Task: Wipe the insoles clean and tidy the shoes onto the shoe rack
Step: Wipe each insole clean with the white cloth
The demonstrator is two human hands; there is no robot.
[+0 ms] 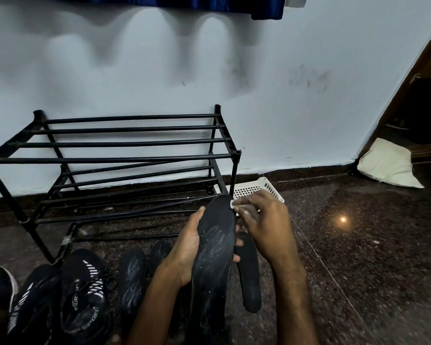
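Insole (215, 245) streaked white, gripped by our left hand (184, 247) | our right hand (265, 220) pinches wipe (232, 204) at toe | shoes (81, 295) unracked on floor (358, 257)

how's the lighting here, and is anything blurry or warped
Head view: dim, with a small glare spot on the polished floor; soft scalloped shadows on the wall; wide-angle distortion bows the shoe rack bars; the shoes at the lower left edge are smeared, while the insole in the left hand looks fairly sharp.
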